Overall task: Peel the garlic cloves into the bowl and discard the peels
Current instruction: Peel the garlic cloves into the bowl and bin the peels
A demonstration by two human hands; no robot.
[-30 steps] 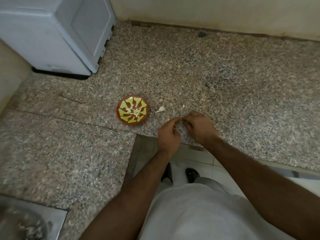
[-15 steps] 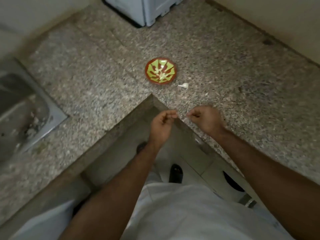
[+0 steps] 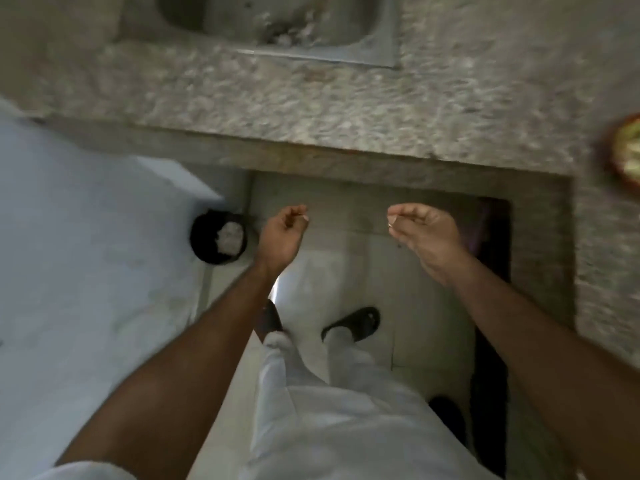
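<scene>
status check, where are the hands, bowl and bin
Left hand and right hand both pinched shut over the floor, contents too small to tell. Bowl at far right on the counter. Black bin beside left hand, path unobstructed.

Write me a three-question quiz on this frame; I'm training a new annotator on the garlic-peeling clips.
1. True or false: the black bin on the floor lies to the person's left.
2. Which lies at the frame's right edge? A) sink B) red-and-green bowl C) bin
3. Fill in: both hands hang over the ___, not the counter.

Key:
1. True; it is beside the left hand.
2. B, the bowl; the sink is at the top.
3. Floor; the right hand too.
</scene>
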